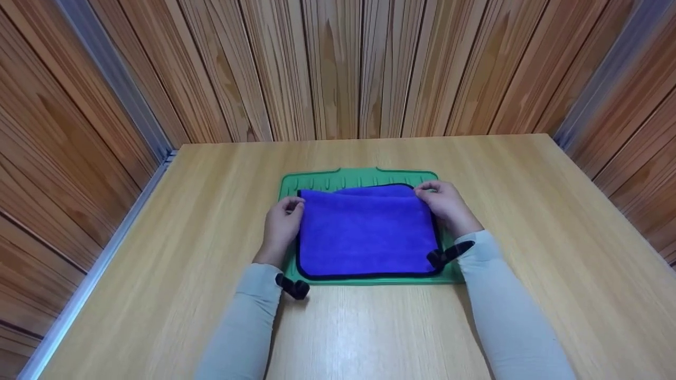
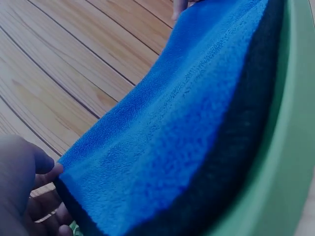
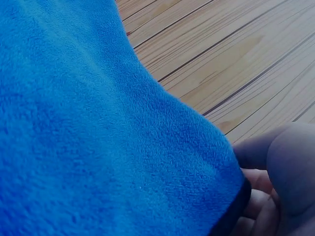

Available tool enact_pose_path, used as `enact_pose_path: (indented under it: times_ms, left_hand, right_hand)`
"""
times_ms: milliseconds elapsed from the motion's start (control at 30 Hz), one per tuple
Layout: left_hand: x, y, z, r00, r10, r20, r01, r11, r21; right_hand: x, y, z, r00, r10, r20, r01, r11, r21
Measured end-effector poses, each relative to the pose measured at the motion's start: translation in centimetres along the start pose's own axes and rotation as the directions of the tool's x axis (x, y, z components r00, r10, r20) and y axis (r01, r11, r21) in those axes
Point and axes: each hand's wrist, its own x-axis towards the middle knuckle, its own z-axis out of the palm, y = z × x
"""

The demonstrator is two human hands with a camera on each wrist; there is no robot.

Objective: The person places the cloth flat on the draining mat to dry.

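Note:
A blue cloth with black edging, folded over on itself, lies over a green tray. My left hand pinches the cloth's far left corner between thumb and fingers; the left wrist view shows this hand at the black-edged corner. At the far right corner, my right hand pinches the cloth, and in the right wrist view the hand grips that edge. The fold's top edge is lifted between both hands, with another layer showing behind it.
The tray sits on a light wooden table. Wood-plank walls stand behind and on both sides, with grey metal posts at the corners. Black straps are on both wrists.

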Motion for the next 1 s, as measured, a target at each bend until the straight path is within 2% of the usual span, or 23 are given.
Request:
enact_pose_path:
  times_ms: [200, 300, 367, 467, 567, 667, 800, 933, 1000]
  left_hand:
    - [0.4, 0.0, -0.1, 0.999, 0.020, -0.049, -0.022, 0.999, -0.049]
    - [0.6, 0.2, -0.1, 1.000, -0.016, -0.009, 0.015, 0.998, -0.058]
    - [0.7, 0.5, -0.2, 0.997, -0.066, 0.050, 0.068, 0.996, -0.052]
    - [0.9, 1.1, -0.4, 0.982, -0.144, 0.125, 0.149, 0.988, -0.029]
    - [1.4, 1.4, -0.4, 0.970, -0.189, 0.155, 0.193, 0.981, -0.015]
    - [2.1, 1.6, -0.1, 0.964, -0.216, 0.156, 0.221, 0.975, -0.016]
    - [2.5, 2.1, 0.0, 0.964, -0.228, 0.137, 0.230, 0.973, -0.003]
    - [2.5, 1.9, 0.0, 0.974, -0.205, 0.098, 0.207, 0.978, -0.009]
    - [2.5, 1.4, 0.0, 0.982, -0.179, 0.062, 0.181, 0.983, -0.032]
  right_hand:
    - [0.2, 0.5, -0.7, 0.994, -0.015, -0.105, 0.020, 0.999, 0.050]
    - [0.4, 0.7, -0.8, 0.994, -0.015, -0.113, 0.019, 0.999, 0.031]
    - [0.6, 0.6, -0.7, 0.996, 0.006, -0.088, -0.005, 1.000, 0.020]
    - [0.9, 0.4, -0.5, 0.998, 0.064, 0.000, -0.064, 0.998, 0.018]
    - [1.2, 0.0, -0.3, 0.991, 0.107, 0.083, -0.110, 0.993, 0.040]
    - [1.4, -0.3, -0.2, 0.986, 0.128, 0.103, -0.136, 0.988, 0.076]
    - [1.7, -0.4, -0.1, 0.986, 0.137, 0.098, -0.147, 0.984, 0.097]
    - [1.9, -0.1, 0.2, 0.987, 0.130, 0.093, -0.136, 0.989, 0.054]
    - [2.1, 0.0, 0.4, 0.992, 0.115, 0.057, -0.118, 0.992, 0.050]
